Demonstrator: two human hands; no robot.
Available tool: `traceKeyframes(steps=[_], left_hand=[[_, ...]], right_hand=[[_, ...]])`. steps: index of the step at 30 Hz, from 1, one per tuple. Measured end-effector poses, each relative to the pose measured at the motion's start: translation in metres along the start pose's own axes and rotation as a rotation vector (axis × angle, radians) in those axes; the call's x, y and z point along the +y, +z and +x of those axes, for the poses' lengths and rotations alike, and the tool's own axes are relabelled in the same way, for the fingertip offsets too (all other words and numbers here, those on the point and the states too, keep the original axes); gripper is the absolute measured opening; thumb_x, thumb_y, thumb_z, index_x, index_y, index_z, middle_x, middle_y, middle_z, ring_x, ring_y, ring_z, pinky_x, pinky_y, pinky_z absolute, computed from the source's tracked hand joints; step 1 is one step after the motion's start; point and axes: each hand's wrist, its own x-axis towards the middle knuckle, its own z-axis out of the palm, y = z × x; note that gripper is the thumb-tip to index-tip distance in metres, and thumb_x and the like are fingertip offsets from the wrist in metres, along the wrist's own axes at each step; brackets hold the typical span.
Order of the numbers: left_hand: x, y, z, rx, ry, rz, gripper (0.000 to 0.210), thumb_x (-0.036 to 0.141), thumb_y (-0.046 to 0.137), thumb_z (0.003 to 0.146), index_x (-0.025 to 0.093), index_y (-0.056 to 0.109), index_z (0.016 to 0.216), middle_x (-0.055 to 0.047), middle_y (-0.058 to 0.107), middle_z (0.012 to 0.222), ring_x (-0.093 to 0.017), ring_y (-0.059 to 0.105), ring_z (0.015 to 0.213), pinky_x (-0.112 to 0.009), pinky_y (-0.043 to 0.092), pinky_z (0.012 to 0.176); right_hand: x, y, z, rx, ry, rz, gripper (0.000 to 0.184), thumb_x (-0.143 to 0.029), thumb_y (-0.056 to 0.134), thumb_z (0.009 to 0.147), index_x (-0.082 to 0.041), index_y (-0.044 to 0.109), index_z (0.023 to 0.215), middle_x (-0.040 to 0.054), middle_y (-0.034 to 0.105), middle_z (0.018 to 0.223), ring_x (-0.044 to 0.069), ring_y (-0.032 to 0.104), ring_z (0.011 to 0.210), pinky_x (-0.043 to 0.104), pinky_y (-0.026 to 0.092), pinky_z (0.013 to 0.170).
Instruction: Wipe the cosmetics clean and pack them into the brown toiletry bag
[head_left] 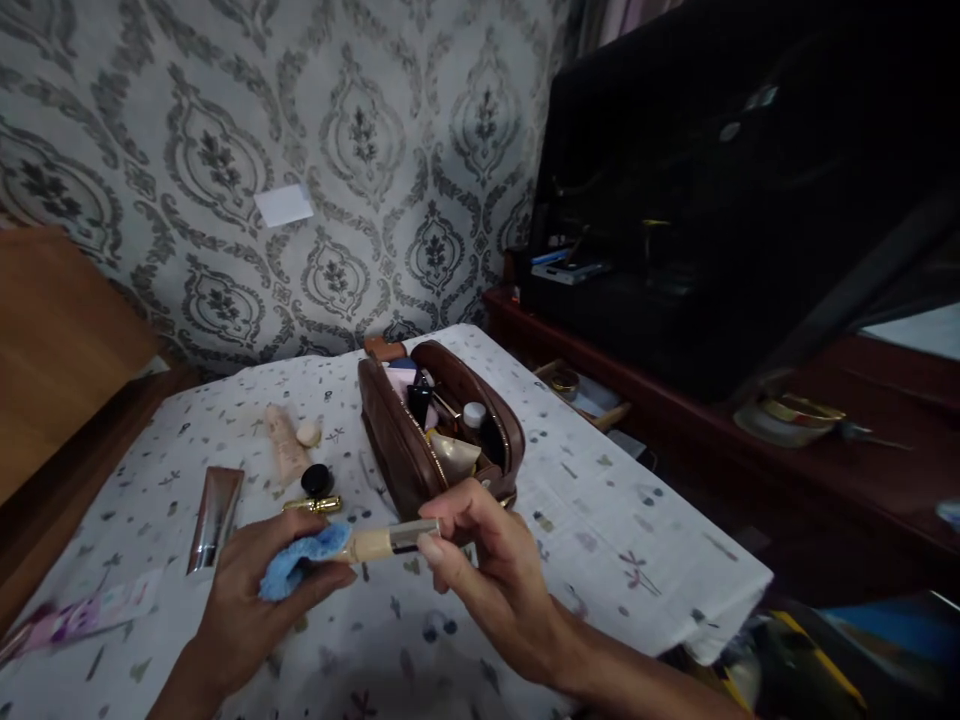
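My left hand (pixel 262 585) is closed around a light blue cloth (pixel 289 572), which wraps one end of a slim beige cosmetic tube (pixel 370 545). The fingertips of my right hand (pixel 487 565) pinch the tube's silver cap (pixel 415 535), so it lies level between both hands. Just beyond them stands a brown toiletry bag (pixel 390 440), unzipped, with several cosmetics inside, among them a white-capped bottle (pixel 473 415). Close to my left hand lie a gold tube (pixel 311 505), a black round lid (pixel 316 480) and a silver-grey squeeze tube (pixel 215 520).
A peach tube (pixel 285 445) and a purple-and-pink tube (pixel 97 612) rest on the patterned white tablecloth (pixel 600 520). To the right, a large black screen (pixel 720 200) stands on a dark red cabinet (pixel 862 430) with an open drawer (pixel 592 395). Brown furniture (pixel 60 340) borders the left.
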Motion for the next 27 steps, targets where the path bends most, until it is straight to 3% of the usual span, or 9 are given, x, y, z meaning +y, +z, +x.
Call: traceKeyframes(steps=[3,7,11,14,16,19,23,27], left_hand=[[0.013,0.010,0.019,-0.084,-0.011,-0.050,0.022,0.042,0.074,0.078,0.022,0.070,0.083,0.001,0.070,0.067,-0.013,0.063,0.055,-0.022,0.051,0.050],[0.021,0.027,0.038,-0.235,-0.201,-0.228,0.027,0.044,0.073,0.078,0.019,0.070,0.090,0.001,0.067,0.064,-0.013,0.061,0.051,-0.022,0.051,0.047],[0.022,0.040,0.044,-0.216,-0.289,-0.325,0.029,0.042,0.074,0.077,0.018,0.071,0.094,-0.003,0.073,0.075,-0.017,0.068,0.062,-0.024,0.056,0.054],[0.026,0.045,0.046,-0.165,-0.227,-0.282,0.024,0.038,0.075,0.077,0.019,0.072,0.091,-0.004,0.074,0.083,-0.017,0.069,0.067,-0.024,0.056,0.057],[0.031,0.047,0.051,-0.199,-0.172,-0.268,0.024,0.038,0.073,0.079,0.020,0.072,0.095,-0.004,0.074,0.085,-0.017,0.069,0.067,-0.023,0.056,0.057],[0.034,0.051,0.061,-0.258,-0.097,-0.201,0.028,0.038,0.062,0.089,0.021,0.069,0.111,-0.005,0.074,0.089,-0.016,0.069,0.066,-0.022,0.055,0.056],[0.025,0.056,0.063,-0.234,0.148,0.060,0.032,0.027,0.055,0.094,0.025,0.064,0.124,-0.006,0.073,0.100,-0.018,0.070,0.083,-0.024,0.055,0.067],[0.009,0.058,0.047,-0.242,0.283,0.229,0.044,0.021,0.049,0.095,0.025,0.053,0.139,-0.009,0.069,0.100,-0.018,0.068,0.085,-0.025,0.051,0.064]], right_hand=[[0.001,-0.016,0.000,0.059,0.007,0.044,0.012,-0.033,0.060,0.094,-0.021,0.057,0.095,-0.0044,0.054,0.068,0.009,0.054,0.055,0.022,0.045,0.051],[0.002,-0.037,0.006,0.152,0.036,0.122,0.013,-0.031,0.062,0.093,-0.021,0.060,0.100,-0.0040,0.058,0.069,0.009,0.059,0.054,0.021,0.047,0.048],[0.003,-0.054,0.011,0.173,0.076,0.132,0.013,-0.033,0.062,0.093,-0.020,0.060,0.095,-0.0046,0.057,0.065,0.008,0.058,0.051,0.020,0.047,0.047],[0.001,-0.065,0.012,0.164,0.087,0.102,0.014,-0.034,0.062,0.094,-0.020,0.061,0.095,-0.0038,0.059,0.065,0.009,0.059,0.051,0.021,0.048,0.047],[-0.002,-0.073,0.013,0.192,0.065,0.072,0.016,-0.036,0.062,0.093,-0.020,0.062,0.095,-0.0029,0.061,0.065,0.010,0.059,0.051,0.022,0.048,0.046],[-0.006,-0.088,0.020,0.300,-0.011,0.000,0.016,-0.037,0.064,0.092,-0.022,0.062,0.095,-0.0017,0.063,0.066,0.011,0.059,0.049,0.023,0.047,0.044],[-0.009,-0.108,0.038,0.450,-0.135,-0.111,0.009,-0.033,0.066,0.091,-0.025,0.065,0.096,-0.0006,0.064,0.068,0.012,0.059,0.051,0.025,0.048,0.044],[-0.005,-0.116,0.062,0.391,-0.174,-0.240,0.010,-0.033,0.069,0.089,-0.026,0.067,0.096,0.0004,0.066,0.073,0.014,0.061,0.057,0.027,0.050,0.050]])
